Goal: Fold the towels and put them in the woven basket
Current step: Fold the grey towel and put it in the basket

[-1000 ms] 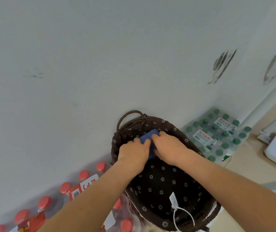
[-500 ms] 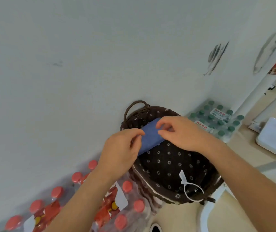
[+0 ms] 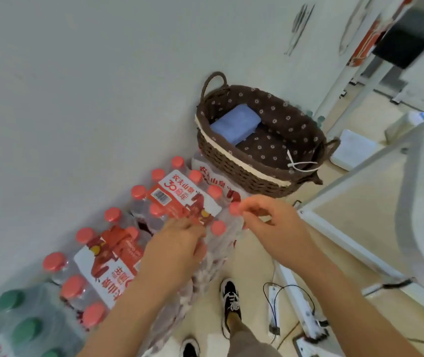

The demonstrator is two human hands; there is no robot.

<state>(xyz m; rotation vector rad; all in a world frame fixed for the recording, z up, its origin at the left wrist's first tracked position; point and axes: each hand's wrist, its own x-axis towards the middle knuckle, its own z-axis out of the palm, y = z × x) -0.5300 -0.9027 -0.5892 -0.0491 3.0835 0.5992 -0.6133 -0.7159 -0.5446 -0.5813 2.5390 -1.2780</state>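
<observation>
A folded blue towel (image 3: 235, 123) lies inside the brown woven basket (image 3: 234, 164), at the end nearest the wall. The basket has a dotted brown liner and stands on the floor against the white wall. Both my hands are out of the basket and well in front of it, above the bottle packs. My left hand (image 3: 177, 247) holds nothing, its fingers loosely bent. My right hand (image 3: 272, 222) also holds nothing, with its fingers loosely curled.
Shrink-wrapped packs of red-capped water bottles (image 3: 180, 202) line the wall beside the basket, with green-capped ones (image 3: 23, 328) at the lower left. A white table frame (image 3: 360, 202) stands on the right. A power strip with cables (image 3: 274, 313) lies on the floor near my shoes (image 3: 230, 302).
Both hands let go of the blue towel, which now lies in the basket, and drew back toward me. My view has pulled back and away from the basket.
</observation>
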